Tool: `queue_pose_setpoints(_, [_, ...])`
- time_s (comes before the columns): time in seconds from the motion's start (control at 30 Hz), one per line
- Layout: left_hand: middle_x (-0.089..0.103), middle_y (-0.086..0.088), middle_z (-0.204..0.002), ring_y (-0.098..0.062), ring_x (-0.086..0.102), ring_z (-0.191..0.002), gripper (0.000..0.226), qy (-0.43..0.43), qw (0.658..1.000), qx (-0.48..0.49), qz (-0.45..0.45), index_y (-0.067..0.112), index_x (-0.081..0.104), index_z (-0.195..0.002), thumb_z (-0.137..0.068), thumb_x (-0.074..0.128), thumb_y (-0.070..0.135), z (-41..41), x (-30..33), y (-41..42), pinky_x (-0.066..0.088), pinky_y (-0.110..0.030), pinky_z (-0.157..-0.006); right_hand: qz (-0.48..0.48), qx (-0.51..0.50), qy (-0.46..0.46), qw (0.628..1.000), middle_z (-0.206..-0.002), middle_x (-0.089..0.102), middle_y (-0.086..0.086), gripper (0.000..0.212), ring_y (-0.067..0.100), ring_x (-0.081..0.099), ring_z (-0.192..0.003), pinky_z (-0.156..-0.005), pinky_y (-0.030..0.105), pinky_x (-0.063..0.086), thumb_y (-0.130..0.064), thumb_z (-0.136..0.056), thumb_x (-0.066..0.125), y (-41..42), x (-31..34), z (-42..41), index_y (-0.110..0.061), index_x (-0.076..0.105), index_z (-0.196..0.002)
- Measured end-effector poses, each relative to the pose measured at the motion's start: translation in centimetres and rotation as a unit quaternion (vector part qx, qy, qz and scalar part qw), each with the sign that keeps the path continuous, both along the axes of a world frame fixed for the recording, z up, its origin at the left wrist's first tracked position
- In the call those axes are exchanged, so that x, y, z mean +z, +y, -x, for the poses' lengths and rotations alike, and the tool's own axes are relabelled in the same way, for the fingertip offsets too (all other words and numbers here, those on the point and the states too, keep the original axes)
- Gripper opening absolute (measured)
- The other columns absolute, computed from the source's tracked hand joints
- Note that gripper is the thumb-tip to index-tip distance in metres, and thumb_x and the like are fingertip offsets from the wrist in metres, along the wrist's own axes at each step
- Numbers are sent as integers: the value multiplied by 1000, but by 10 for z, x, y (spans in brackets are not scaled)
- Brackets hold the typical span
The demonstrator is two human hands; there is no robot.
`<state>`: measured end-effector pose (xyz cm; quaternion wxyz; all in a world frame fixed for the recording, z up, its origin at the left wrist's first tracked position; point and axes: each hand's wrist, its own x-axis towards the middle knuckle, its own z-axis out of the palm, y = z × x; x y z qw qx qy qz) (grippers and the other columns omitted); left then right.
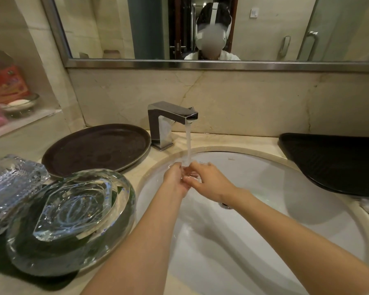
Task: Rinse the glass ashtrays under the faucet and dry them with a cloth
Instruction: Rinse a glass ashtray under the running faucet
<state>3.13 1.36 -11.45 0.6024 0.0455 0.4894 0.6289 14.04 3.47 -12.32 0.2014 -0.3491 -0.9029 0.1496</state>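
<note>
Water runs from the chrome faucet [171,116] into the white sink [275,211]. My left hand [175,179] and my right hand [209,182] meet under the stream, fingers touching each other. Only water and glints show between them, and I cannot make out any object there. On the counter to the left stands a big round glass ashtray [115,237] with a smaller angular glass ashtray [73,209] lying in it. Rectangular cut-glass ashtrays [11,184] are piled at the far left. All of these rest on a dark cloth or mat [0,265].
A round dark tray [98,147] lies behind the ashtrays, left of the faucet. A black tray [332,165] overhangs the sink's right side. A wall niche at the upper left holds a soap dish [19,104] and a tissue pack. A mirror hangs above.
</note>
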Motion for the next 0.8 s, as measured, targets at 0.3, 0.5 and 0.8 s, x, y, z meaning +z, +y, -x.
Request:
queue_pose_setpoints(0.3, [63, -13, -86, -23, 63, -70, 12, 53, 997, 31, -53, 3, 57, -103, -97, 48, 7, 1, 0, 5, 51, -34, -62, -84, -69, -72, 991, -83, 67, 6, 47, 24, 60, -89, -111, 33, 26, -51, -93, 43, 7, 6, -16, -10, 68, -95])
queue_pose_setpoints(0.5, [64, -9, -96, -20, 59, -86, 16, 295, 948, -81, -92, 7, 60, -104, -90, 56, 1, -7, 0, -2, 39, -26, -63, 206, -195, 81, 955, -120, 54, 5, 53, 21, 54, -100, -73, 28, 46, -23, -83, 68, 12, 16, -29, -14, 42, -129])
queue_pose_setpoints(0.8, [66, -3, -104, -17, 65, -96, 45, 541, 775, -236, -224, 22, 64, -101, -86, 44, -15, -28, 21, -33, 51, -26, -83, 238, -175, 162, 942, -87, 68, 12, 15, 23, 66, -73, -73, 37, 56, 2, -86, 54, -12, 21, -73, -10, 63, -86])
